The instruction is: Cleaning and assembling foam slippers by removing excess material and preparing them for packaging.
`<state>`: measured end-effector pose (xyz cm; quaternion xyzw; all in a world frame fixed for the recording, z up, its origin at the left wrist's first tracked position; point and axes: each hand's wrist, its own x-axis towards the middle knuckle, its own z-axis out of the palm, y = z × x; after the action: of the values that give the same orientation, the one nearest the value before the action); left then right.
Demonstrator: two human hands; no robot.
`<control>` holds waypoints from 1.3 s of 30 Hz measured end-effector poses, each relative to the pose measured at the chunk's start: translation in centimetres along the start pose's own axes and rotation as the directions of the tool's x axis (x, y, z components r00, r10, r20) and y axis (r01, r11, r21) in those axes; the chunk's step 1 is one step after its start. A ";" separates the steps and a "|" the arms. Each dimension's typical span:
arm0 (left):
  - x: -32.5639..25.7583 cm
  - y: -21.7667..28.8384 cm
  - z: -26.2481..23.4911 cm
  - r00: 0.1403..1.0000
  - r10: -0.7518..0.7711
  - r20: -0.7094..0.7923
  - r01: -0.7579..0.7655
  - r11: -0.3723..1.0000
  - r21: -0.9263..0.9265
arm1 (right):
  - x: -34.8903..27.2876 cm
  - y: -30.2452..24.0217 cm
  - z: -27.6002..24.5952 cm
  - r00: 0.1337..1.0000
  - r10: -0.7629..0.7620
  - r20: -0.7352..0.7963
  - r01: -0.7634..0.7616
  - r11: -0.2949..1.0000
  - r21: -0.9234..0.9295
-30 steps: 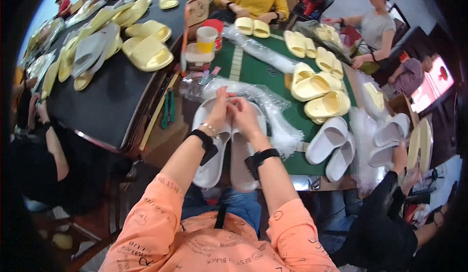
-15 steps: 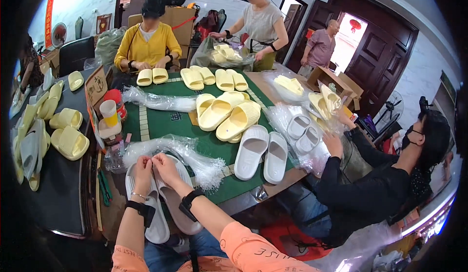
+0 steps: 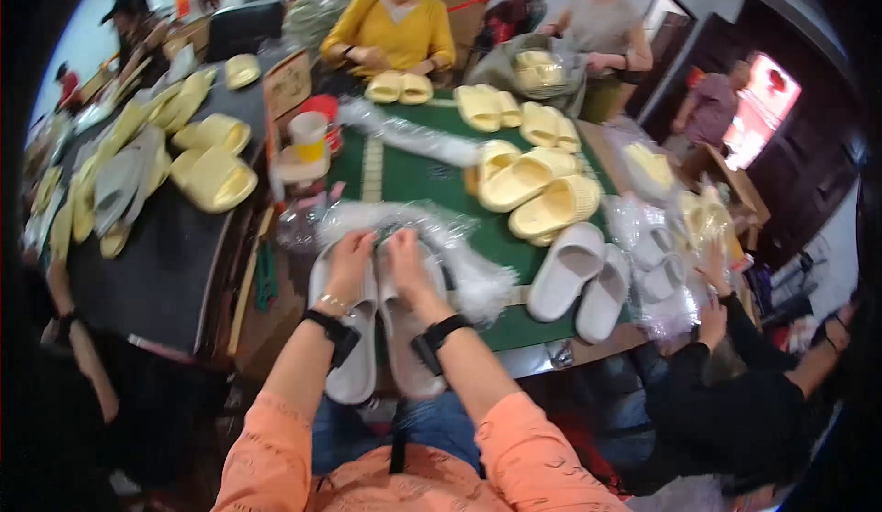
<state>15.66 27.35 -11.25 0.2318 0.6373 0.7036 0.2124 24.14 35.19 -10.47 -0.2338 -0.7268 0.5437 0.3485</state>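
Note:
A pair of pale grey slippers lies at the table's near edge in front of me, soles down and toes pointing away. My left hand point(image 3: 349, 266) is over the strap end of the left slipper point(image 3: 353, 376), its fingers bent and pinched. Beside it, my right hand point(image 3: 402, 264) rests over the strap end of the right slipper point(image 3: 402, 347), also with fingers closed. A small gap separates the two hands. Whatever the fingertips hold is too small or hidden to make out. Just beyond lies a bundle of thin clear plastic strands point(image 3: 478, 278).
Another grey pair point(image 3: 568, 273) and several yellow slippers point(image 3: 528, 180) stand on the green table mat point(image 3: 404, 165). A yellow cup point(image 3: 310, 135) sits on a holder at left. More slippers cover the dark table point(image 3: 175, 264). Co-workers stand or sit around, one bagging slippers at right.
My hands were pinched close together between the two slippers; now they are apart, one over each. The view has swung left, so the scene sits further right.

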 end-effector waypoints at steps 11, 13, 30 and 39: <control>-0.8 1.2 -0.8 0.996 -0.022 0.082 0.042 0.968 -0.247 | -0.2 -0.9 0.3 0.990 0.000 0.141 0.000 1.000 0.000; -1.1 1.7 -0.3 0.995 -0.017 0.099 0.041 0.969 -0.242 | 0.0 0.0 0.2 0.991 -0.015 0.132 0.012 1.000 0.024; -1.0 1.7 -0.2 0.994 -0.026 0.107 0.054 0.963 -0.266 | 0.1 0.5 0.3 0.993 -0.019 0.116 0.011 0.997 0.070; -1.0 1.8 -0.2 0.991 -0.051 0.126 0.082 0.964 -0.253 | -0.1 0.1 0.3 0.991 -0.030 0.128 0.019 0.996 0.088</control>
<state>16.35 26.37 -9.53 0.2220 0.5342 0.7579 0.3016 23.94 34.95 -10.62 -0.1736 -0.7264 0.5845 0.3172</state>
